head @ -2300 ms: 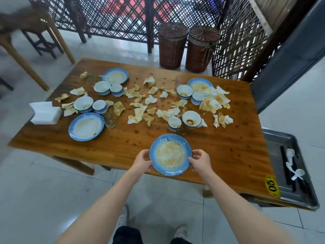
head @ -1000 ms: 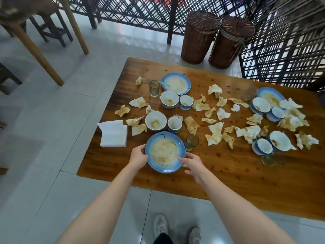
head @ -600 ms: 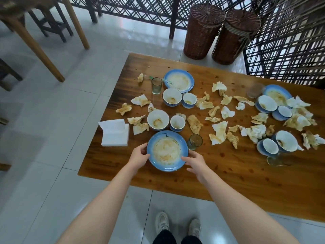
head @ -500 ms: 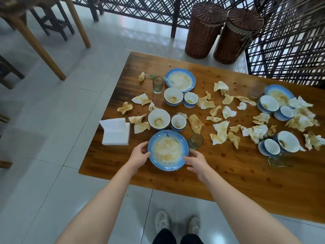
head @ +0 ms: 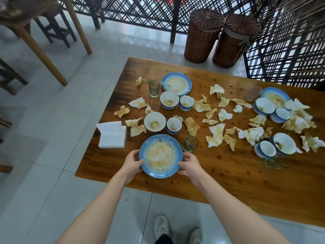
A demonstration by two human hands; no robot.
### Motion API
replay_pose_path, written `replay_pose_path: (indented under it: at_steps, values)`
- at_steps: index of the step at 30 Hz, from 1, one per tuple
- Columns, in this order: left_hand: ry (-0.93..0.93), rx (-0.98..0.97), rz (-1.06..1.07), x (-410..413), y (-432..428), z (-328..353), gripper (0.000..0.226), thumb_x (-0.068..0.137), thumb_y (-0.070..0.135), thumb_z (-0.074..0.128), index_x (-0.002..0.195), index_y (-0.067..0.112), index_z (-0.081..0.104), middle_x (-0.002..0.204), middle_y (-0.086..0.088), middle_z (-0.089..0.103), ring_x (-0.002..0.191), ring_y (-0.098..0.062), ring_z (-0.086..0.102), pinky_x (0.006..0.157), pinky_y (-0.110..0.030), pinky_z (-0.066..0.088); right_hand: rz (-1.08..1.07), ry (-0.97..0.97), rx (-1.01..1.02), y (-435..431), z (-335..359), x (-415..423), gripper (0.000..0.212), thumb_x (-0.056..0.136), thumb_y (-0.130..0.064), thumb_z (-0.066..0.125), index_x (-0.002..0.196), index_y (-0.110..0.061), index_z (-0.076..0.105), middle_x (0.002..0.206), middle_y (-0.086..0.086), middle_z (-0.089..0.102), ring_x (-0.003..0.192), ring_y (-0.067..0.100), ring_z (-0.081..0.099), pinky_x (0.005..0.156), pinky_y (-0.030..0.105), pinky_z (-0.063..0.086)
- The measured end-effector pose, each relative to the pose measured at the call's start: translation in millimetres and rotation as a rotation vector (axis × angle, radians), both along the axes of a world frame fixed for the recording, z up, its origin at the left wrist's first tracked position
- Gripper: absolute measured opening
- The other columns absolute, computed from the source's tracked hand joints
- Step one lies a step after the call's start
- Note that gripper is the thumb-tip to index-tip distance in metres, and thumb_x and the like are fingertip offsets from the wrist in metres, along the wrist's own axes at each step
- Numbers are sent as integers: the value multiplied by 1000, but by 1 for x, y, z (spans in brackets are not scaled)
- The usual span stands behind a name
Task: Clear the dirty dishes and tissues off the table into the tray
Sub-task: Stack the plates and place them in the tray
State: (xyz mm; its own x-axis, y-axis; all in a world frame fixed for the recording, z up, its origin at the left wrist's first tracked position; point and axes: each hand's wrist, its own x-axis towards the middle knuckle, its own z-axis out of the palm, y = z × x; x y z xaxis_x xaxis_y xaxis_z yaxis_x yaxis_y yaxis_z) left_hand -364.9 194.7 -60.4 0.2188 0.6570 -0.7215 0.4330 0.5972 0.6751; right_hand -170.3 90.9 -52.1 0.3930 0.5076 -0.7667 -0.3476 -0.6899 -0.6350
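A dirty blue-rimmed plate [head: 161,155] lies near the front edge of the wooden table [head: 228,166]. My left hand [head: 132,160] grips its left rim and my right hand [head: 189,163] grips its right rim. Just behind it stand a white bowl [head: 154,122], a small cup [head: 174,125] and a glass [head: 190,143]. Farther back are another plate [head: 176,83], bowl [head: 169,99], cup [head: 186,102] and glass [head: 154,88]. Several stained crumpled tissues [head: 215,133] litter the middle. More bowls and a plate [head: 275,98] crowd the right end. The tray is out of view.
A white stack of clean napkins [head: 112,134] sits at the table's left end. Two wicker baskets [head: 203,35] stand beyond the table by a lattice screen. Wooden chair legs [head: 44,55] are on the tiled floor at left. My shoes [head: 161,226] show below.
The view swung left from the plate in the table's middle to this plate by the napkins. Both hands have closed in on its rim, the right hand now touching it.
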Motion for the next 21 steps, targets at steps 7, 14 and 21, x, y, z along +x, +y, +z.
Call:
replay_pose_path:
  at_steps: [7,14,21]
  values:
    - [-38,49,21,5,-19,26,51,94,1,56,140,14,40,138,-11,47,125,-26,50,85,-40,55,-8,21,93,-19,18,6,44,87,2,62,117,-24,45,119,-1,52,99,17,58,60,27,58]
    - [-32,73,-50,47,-62,48,51,93,2,57,140,13,40,134,-11,50,121,-26,53,93,-45,53,-85,17,149,-74,35,36,55,87,6,61,134,-15,43,126,4,52,95,16,59,53,25,55]
    - [-75,103,-161,114,-133,57,42,94,1,56,133,13,44,127,-8,53,114,-23,57,71,-30,59,-182,-14,181,-164,51,90,50,87,9,57,131,-12,45,118,5,57,97,19,61,50,24,53]
